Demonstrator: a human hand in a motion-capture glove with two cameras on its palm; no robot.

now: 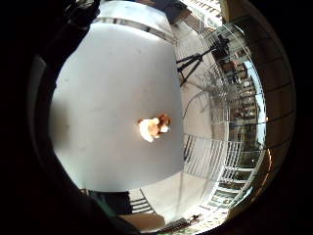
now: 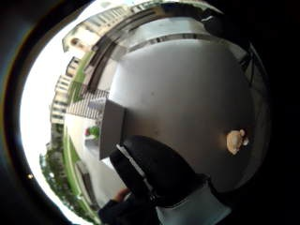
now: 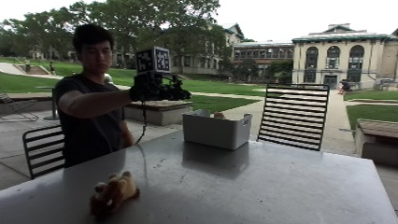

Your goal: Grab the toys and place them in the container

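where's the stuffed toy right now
In the outside view the stuffed toy lies on the grey table near its front edge, well apart from the white container and below the raised gloved right hand.

My gloved hand [image 3: 152, 88] hangs high above table [image 3: 261, 182], nothing under it but bare tabletop. Plush toy [image 3: 114, 191] lies alone near table edge, well apart from white container [image 3: 216, 129]; open tabletop on every side of it. Container sits at far side, top open, something already inside. Slatted chair [image 3: 294, 116] stands behind far edge, beside container.
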